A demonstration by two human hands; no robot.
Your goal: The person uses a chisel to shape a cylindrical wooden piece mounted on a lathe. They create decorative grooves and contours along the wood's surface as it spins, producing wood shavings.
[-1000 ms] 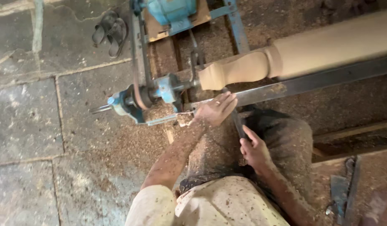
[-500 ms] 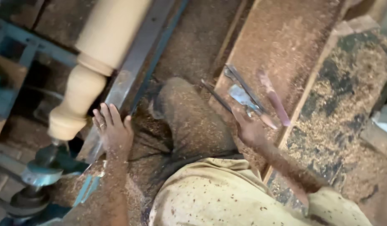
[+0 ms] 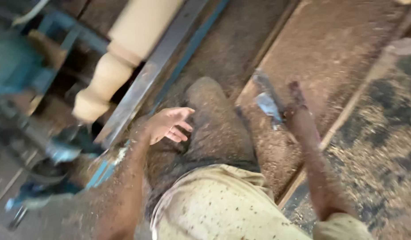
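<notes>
Sawdust coats everything I see from here, the floor and my trousers alike. My left hand (image 3: 170,125) hovers open, fingers loosely spread, holding nothing; it hangs just beside the grey steel rail (image 3: 147,82) of the lathe, above my knee (image 3: 210,111). Up and to the left of it sits the pale turned wooden post (image 3: 119,62), mounted between the centres, with the blue tailstock (image 3: 59,151) below its rounded end. My right hand (image 3: 296,100) stretches well away to the right, down at a flat-bladed chisel (image 3: 268,104) lying in the shavings; motion blur stops me telling whether the fingers have closed on it or only touch it. I judge this a tool pick-up between cuts. The next move calls for a firm grip on the handle, then bringing the blade across to the rail, where the left hand can steady it.
</notes>
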